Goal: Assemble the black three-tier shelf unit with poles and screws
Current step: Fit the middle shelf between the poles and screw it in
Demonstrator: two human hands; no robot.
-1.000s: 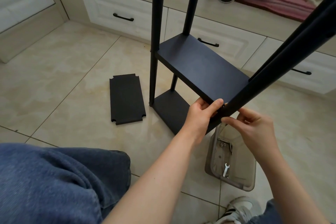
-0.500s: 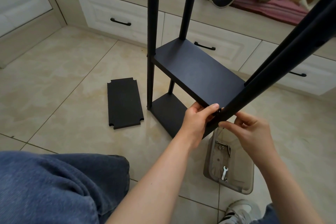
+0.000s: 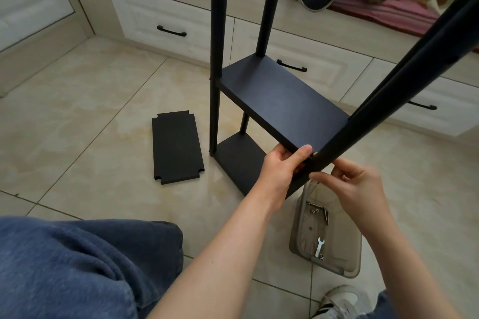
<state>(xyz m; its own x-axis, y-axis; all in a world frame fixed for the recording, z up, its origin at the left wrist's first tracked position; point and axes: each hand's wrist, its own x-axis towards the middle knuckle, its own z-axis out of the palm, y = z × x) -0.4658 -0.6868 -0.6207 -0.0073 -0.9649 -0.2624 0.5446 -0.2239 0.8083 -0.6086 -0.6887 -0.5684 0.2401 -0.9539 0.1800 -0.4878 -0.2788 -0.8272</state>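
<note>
- Lying loose on the floor (image 3: 90, 101), the third shelf board (image 3: 177, 146) is unfitted.
- I see the bottom shelf (image 3: 237, 160) and middle shelf (image 3: 282, 103) mounted on poles (image 3: 216, 33).
- My left hand (image 3: 281, 167) grips the middle shelf's corner; my right hand (image 3: 356, 189) pinches the near pole (image 3: 388, 101).

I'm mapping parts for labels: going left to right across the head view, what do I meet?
Loose shelf board → upright pole → left hand gripping the middle shelf → right hand at the near pole.
</note>
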